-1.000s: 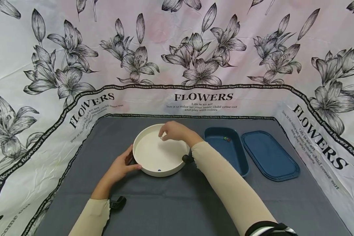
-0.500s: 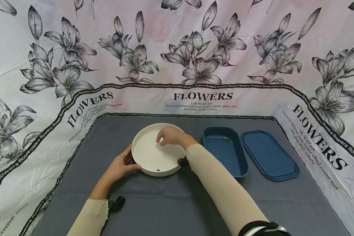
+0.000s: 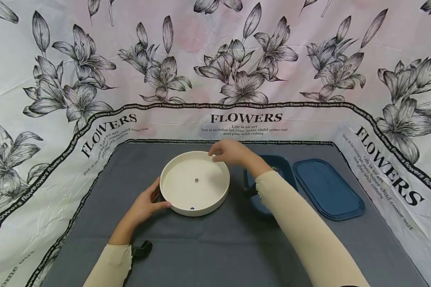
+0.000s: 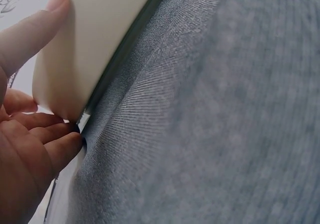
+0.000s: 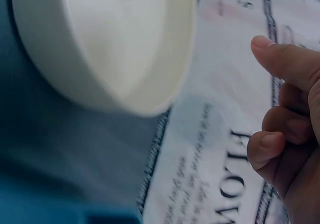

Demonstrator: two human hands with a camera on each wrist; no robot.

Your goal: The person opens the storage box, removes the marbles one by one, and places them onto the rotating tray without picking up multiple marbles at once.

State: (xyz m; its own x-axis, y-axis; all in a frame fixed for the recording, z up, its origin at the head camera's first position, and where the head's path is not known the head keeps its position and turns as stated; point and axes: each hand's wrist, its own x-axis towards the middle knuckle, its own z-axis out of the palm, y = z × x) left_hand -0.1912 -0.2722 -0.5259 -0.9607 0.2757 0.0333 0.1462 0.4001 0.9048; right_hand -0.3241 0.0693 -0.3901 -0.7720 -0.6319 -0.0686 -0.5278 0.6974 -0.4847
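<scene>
A round cream dish (image 3: 190, 191) with a low wall stands on the grey cloth. My left hand (image 3: 144, 203) grips its left side, with the thumb (image 4: 37, 31) against the outer wall and the other fingers around the lower edge. A small grey marble-like piece (image 3: 196, 180) lies near the middle of the dish floor. Close to the near wall is a small blue piece (image 3: 192, 208). My right hand (image 3: 233, 153) hovers at the dish's far right rim, apart from it. Its fingers are loosely bent in the right wrist view, and nothing shows between them.
Right of the dish stands a deep blue box (image 3: 291, 175), partly covered by my right forearm. Small coloured pieces (image 3: 275, 169) in it are barely visible. A flat blue lid (image 3: 328, 189) lies farther right. Behind the table hangs a flower-printed cloth (image 3: 244, 123).
My right hand has lifted away from the middle of the dish and moved right, toward the blue box. The grey piece now shows there. The left hand keeps its hold.
</scene>
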